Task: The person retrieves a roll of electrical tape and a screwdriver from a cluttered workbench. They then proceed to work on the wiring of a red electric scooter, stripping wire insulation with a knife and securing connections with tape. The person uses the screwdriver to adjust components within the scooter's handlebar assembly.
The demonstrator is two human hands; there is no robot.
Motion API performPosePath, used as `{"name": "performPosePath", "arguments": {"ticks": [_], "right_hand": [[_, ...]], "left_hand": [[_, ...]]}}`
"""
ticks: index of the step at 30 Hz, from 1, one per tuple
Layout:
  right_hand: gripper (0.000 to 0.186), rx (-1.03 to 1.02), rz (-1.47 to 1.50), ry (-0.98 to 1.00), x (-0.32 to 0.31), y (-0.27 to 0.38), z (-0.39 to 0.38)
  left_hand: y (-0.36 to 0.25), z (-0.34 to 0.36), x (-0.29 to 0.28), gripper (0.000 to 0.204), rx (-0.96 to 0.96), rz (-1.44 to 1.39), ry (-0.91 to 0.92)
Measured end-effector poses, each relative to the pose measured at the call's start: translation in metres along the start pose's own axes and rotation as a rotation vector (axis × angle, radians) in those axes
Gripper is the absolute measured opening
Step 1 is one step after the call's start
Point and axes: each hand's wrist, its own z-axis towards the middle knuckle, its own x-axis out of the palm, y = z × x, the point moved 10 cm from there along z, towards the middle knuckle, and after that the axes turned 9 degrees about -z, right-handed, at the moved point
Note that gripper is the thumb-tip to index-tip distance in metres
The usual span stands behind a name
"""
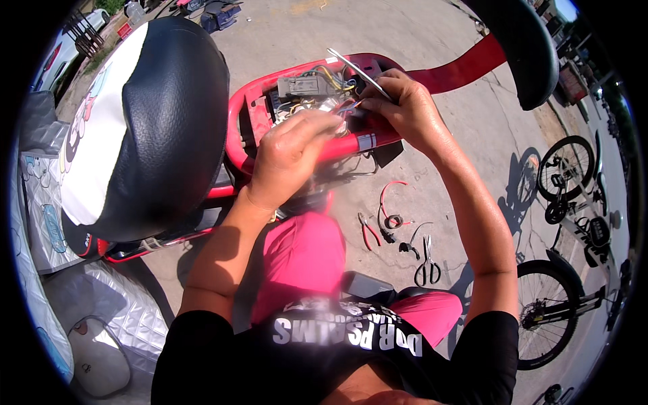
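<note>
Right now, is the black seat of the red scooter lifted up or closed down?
Lifted up. The black seat stands tilted to the left, and the red compartment beneath it lies exposed, its wires and grey box visible.

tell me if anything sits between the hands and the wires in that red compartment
Nothing visible does. The left hand and right hand are both already at the wire bundle in the open red compartment.

2 hands (290, 152), 1 scissors (427, 266), 1 pliers (368, 231), 2 bikes (570, 169).
</note>
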Motion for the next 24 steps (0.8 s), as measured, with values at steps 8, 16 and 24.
{"name": "performPosePath", "arguments": {"ticks": [8,16,24], "right_hand": [[0.016,0.041,-0.104,0.284,0.015,0.004,-0.007],[0.021,-0.037,-0.175,0.266,0.018,0.005,0.014],[0.016,-0.158,-0.46,0.359,0.031,0.019,0.025]], "left_hand": [[-0.013,-0.007,0.004,0.02,0.145,0.361,-0.035],[0.025,0.002,-0.013,0.028,-0.225,0.086,-0.022],[0.02,0.005,0.006,0.019,-0.068,0.205,0.221]]}}
